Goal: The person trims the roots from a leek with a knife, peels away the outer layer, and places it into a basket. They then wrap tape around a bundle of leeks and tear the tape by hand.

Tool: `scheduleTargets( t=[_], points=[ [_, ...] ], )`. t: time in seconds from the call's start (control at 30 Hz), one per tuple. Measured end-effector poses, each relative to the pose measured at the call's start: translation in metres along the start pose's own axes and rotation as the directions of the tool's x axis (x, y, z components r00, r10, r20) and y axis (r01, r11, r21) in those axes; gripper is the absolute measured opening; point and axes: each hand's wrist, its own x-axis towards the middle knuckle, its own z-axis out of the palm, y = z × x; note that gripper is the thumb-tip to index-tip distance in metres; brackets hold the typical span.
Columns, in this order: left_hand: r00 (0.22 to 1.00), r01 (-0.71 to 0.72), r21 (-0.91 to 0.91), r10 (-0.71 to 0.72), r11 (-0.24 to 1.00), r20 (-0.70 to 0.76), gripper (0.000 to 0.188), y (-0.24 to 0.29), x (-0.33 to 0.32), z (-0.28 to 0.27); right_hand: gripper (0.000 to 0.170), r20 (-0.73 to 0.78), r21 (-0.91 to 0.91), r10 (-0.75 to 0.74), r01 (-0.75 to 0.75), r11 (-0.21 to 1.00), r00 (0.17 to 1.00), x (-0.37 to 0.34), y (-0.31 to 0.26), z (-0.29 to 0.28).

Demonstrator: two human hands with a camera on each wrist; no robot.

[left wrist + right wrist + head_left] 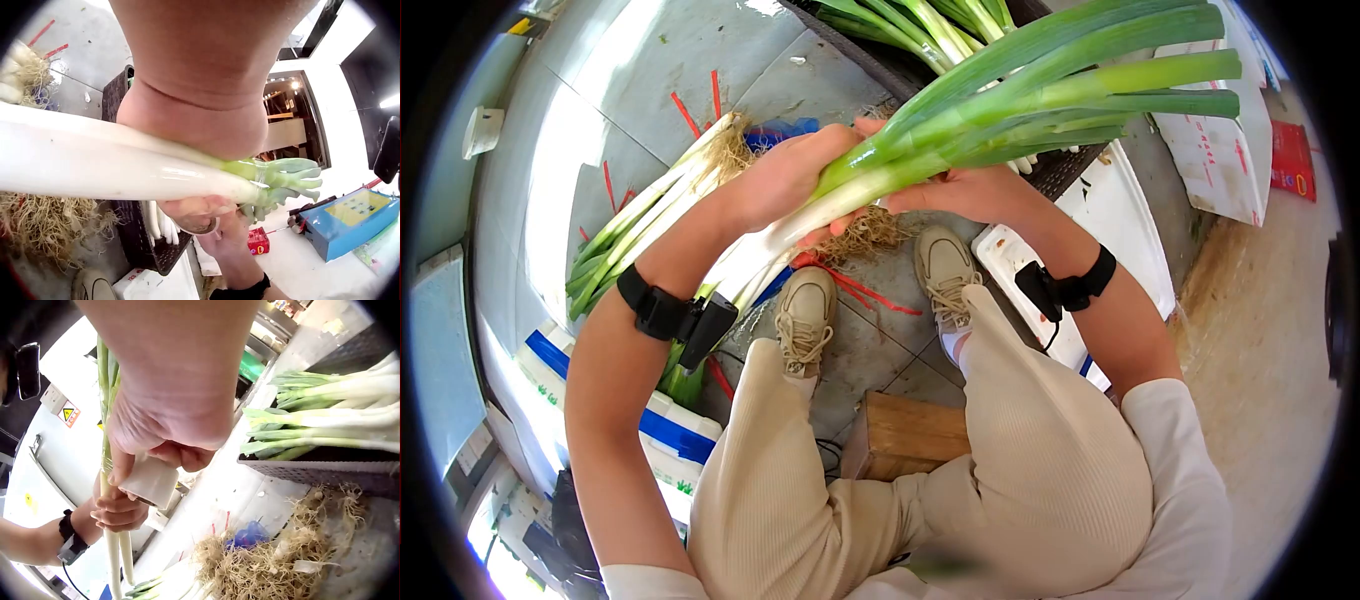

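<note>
While the left hand (795,170) clamped its fingers (122,517) round the leek bundle (970,130) near the crate (312,470), the right hand (962,195) pinched a white roll (152,482); bundle looked stiff, probably slippery, best held by its white shafts (94,156).

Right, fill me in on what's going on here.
A person's left hand grips a bunch of green onions around the stalks. The right hand is close beside it, holding a small white roll, perhaps tape, against the bunch. A shiny clear strip shows on the stalks. More onions lie in a dark basket, and another pile lies on the floor, near a tangle of roots.
</note>
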Motion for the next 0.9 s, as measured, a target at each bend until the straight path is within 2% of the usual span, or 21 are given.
scheduleTargets(
  t=[0.03,0.17,0.23,0.27,0.37,0.43,0.47,0.53,0.57,0.63,0.67,0.73,0.87,0.9],
  points=[
    [0.999,-0.020,0.023,0.019,1.000,0.034,0.046,0.001,-0.001,0.000,0.061,0.019,-0.070,0.038,-0.036,0.997,0.999,0.000,0.002,-0.001],
    [1.000,-0.016,0.012,0.016,1.000,-0.011,0.045,0.001,-0.004,0.006,0.055,-0.012,-0.123,0.007,-0.008,0.992,1.000,-0.001,0.006,0.000],
    [0.999,0.043,0.069,-0.042,0.997,-0.016,0.056,-0.002,-0.003,0.004,0.042,-0.086,-0.122,-0.035,0.025,0.992,0.996,-0.003,0.006,0.003],
    [0.999,0.042,0.068,-0.041,0.997,-0.019,0.056,-0.002,-0.003,0.005,0.042,-0.082,-0.122,-0.036,0.026,0.992,0.996,-0.003,0.007,0.004],
    [0.999,0.041,0.082,-0.042,0.996,0.010,0.056,-0.004,-0.002,0.005,0.043,-0.106,-0.125,-0.046,0.032,0.992,0.993,-0.004,0.007,0.004],
    [0.999,0.044,0.059,-0.043,0.997,-0.006,0.057,-0.009,0.000,0.003,0.055,-0.026,-0.205,0.019,-0.024,0.978,0.999,-0.005,0.005,0.002],
    [0.999,0.043,0.057,-0.043,0.997,-0.007,0.057,-0.011,0.002,0.002,0.055,-0.023,-0.205,0.020,-0.024,0.978,1.000,-0.004,0.003,0.004],
    [0.986,0.139,0.127,-0.125,0.982,-0.113,0.047,-0.012,0.005,0.002,0.064,-0.071,-0.076,-0.142,0.137,0.988,0.987,-0.001,0.000,0.010],
    [0.985,0.139,0.125,-0.125,0.982,-0.116,0.047,-0.012,0.004,0.003,0.064,-0.067,-0.075,-0.142,0.137,0.988,0.988,-0.002,0.001,0.009],
    [0.992,-0.092,0.239,0.109,0.967,-0.061,0.049,-0.012,0.002,0.005,0.068,0.032,0.042,0.050,-0.052,0.998,0.998,-0.003,0.003,0.006],
    [0.992,-0.092,0.237,0.110,0.967,-0.063,0.049,-0.010,0.001,0.005,0.068,0.035,0.042,0.050,-0.052,0.998,0.998,-0.004,0.004,0.007],
    [0.994,0.095,0.161,-0.101,0.982,0.028,0.051,-0.002,-0.002,0.004,0.065,-0.001,0.088,-0.003,0.003,0.996,1.000,-0.004,0.002,0.009],
    [0.995,0.089,0.165,-0.081,0.982,-0.056,0.053,-0.002,-0.006,0.005,0.063,-0.031,0.083,-0.033,0.036,0.996,0.999,-0.006,0.002,0.010],
    [0.988,0.155,0.109,-0.153,0.982,-0.022,0.056,-0.006,-0.008,-0.001,0.061,-0.052,0.083,-0.023,0.027,0.996,0.998,-0.006,0.000,0.010]
  ],
)
